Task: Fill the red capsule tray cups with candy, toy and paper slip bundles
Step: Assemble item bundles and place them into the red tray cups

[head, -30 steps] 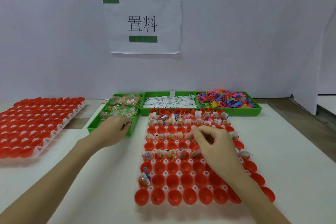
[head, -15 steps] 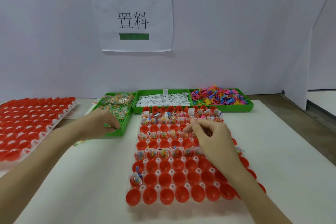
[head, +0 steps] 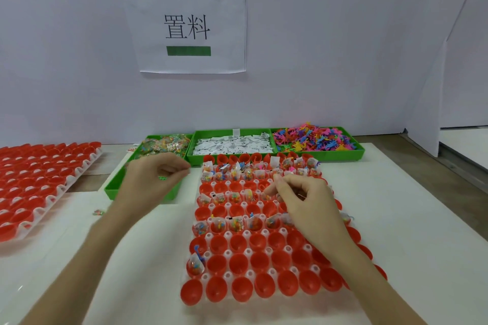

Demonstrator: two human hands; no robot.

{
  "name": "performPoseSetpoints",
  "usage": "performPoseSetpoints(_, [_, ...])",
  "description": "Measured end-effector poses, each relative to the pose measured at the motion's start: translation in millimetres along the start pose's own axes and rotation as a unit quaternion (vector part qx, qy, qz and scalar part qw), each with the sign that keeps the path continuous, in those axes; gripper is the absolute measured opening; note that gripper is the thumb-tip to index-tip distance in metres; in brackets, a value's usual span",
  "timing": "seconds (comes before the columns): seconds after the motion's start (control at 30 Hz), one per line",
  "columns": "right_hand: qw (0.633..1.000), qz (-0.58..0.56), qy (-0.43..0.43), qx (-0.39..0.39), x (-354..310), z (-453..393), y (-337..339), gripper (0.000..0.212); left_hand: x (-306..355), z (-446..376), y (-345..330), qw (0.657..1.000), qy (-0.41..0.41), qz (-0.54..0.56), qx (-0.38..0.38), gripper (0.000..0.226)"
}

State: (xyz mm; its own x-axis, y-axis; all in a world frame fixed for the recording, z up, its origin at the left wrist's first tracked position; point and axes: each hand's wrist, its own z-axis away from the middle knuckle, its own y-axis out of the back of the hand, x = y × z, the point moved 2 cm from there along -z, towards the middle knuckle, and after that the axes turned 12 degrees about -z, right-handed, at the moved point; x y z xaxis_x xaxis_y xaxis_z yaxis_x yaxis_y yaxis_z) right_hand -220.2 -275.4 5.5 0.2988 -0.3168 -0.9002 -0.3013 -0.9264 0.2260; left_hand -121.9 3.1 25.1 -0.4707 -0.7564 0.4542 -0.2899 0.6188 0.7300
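A white table [head: 396, 219] stretches out under everything, with a pale wall behind and a paper sign [head: 187, 26] taped to it. On the far left lies a second tray of red capsule halves [head: 39, 182], none of them visibly filled. In the middle, right under the person, sits the red capsule tray [head: 264, 266]: some of its farther rows hold candy, toy and slip bundles, other rows show bare red cups, and one lone bundle [head: 196, 262] sits in a cup at the near left edge.

Behind the tray stand three green bins: candy packets [head: 166, 144] on the left, white paper slips [head: 232, 145] in the middle, bright plastic toys [head: 314, 138] on the right.

The left hand [head: 155, 179] hangs over the candy bin, fingers curled and thumb meeting fingertips; I cannot tell whether anything is pinched there. The right hand [head: 306, 200] hovers over the tray's middle rows, fingers curled inward, forefinger and thumb drawn together over a cup, and what it holds is hidden. A stray candy [head: 97, 212] lies on the table near the left forearm.
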Motion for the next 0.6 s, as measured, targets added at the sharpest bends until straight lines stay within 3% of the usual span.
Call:
performPoseSetpoints(0.2, [1.000,0.004,-0.008,-0.006,4.7,0.6,1.1,0.033,27.3,23.3,-36.5,0.973,0.072,0.217,0.017,0.013])
performPoseSetpoints(0.4, [0.999,0.026,0.028,-0.003,-1.2,-3.4,8.5,0.022,25.4,32.3,-38.2,0.961,0.049,0.270,0.022,0.015])
performPoseSetpoints(0.6, [0.981,0.168,0.057,-0.077,-11.5,-74.9,-1.0,0.019,26.9,34.6,-46.7,0.962,0.017,0.273,0.017,0.016])
